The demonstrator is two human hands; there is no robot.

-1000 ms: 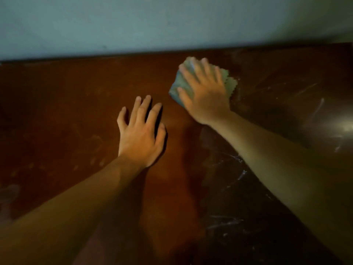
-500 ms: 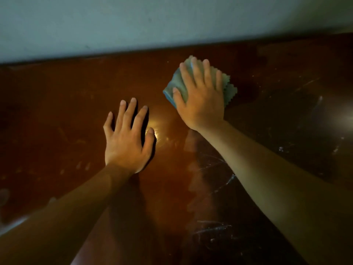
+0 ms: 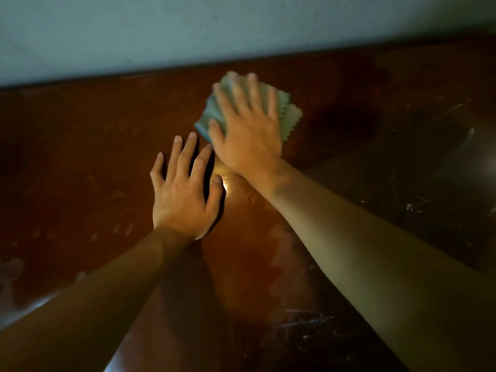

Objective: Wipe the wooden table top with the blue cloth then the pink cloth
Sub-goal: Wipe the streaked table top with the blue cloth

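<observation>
Since a second ago: right hand [image 3: 248,130] with the blue cloth [image 3: 287,114] sits at much the same spot near the back edge of the wooden table top [image 3: 80,170], close to the pale wall [image 3: 161,30]; its fingers now show motion blur, where before they were sharp. Left hand [image 3: 183,193] has closed the gap toward the right one: well apart a second ago, now just beside it, index fingertip close to the heel of the right thumb. Bright glint on the wood beside the left thumb, seen half a second ago too, absent a second ago.

Right hand: flat, fingers straight and spread, palm down, pressing the cloth to the wood; not curled round it. Cloth folded, mostly hidden beneath the palm; a blue corner shows left of the thumb, a zigzag edge sticks out past the little-finger side.

Left hand: flat on bare wood, fingers straight and slightly spread, holding nothing, not touching the cloth; the cloth lies ahead and to the right of its fingertips.

Table top glossy dark red-brown; pale smears and scratch marks toward the right and near edge
</observation>
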